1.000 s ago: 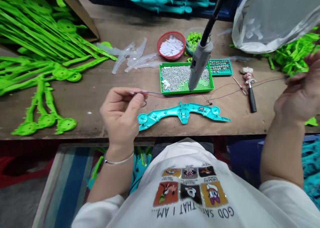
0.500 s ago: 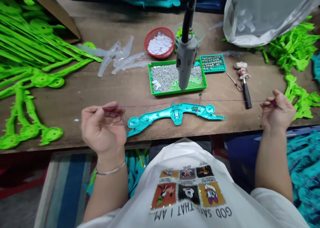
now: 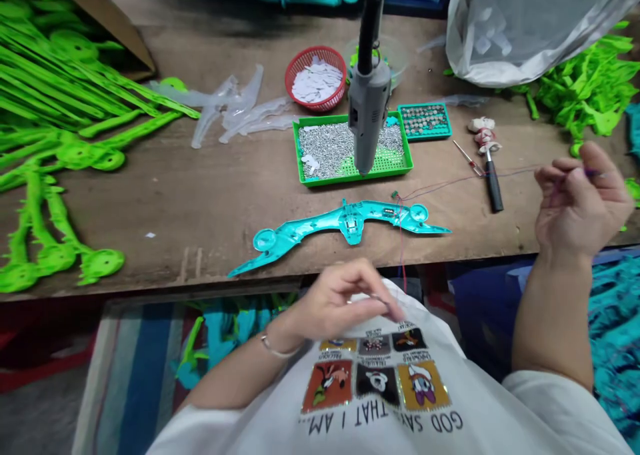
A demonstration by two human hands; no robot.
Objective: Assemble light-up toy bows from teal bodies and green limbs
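A turquoise bow-shaped plastic part (image 3: 320, 226) lies hollow side up near the bench's front edge. By its right arm sits a tiny green circuit board (image 3: 395, 194), from which thin red and blue wires (image 3: 440, 186) run. Raised at the right, my right hand (image 3: 580, 205) has its fingers closed on one length of these wires. My left hand (image 3: 353, 302) is low in front of the shirt, fingers curled in a pinch. Another length of wire drops over the bench edge to its fingertips, where the grip is partly hidden.
A hanging grey electric screwdriver (image 3: 369, 118) hangs over a green tray (image 3: 305, 178) of screws. Nearby are a red basket (image 3: 315, 102), a turquoise tray (image 3: 427, 135), a small screwdriver (image 3: 467, 157) and a black-handled hammer (image 3: 493, 188). Green plastic parts (image 3: 65, 102) pile up at the left.
My left hand has swung from the bench's left side to the right and down, in front of the shirt. My right hand has risen slightly outward. The stretched wires now run in two directions.
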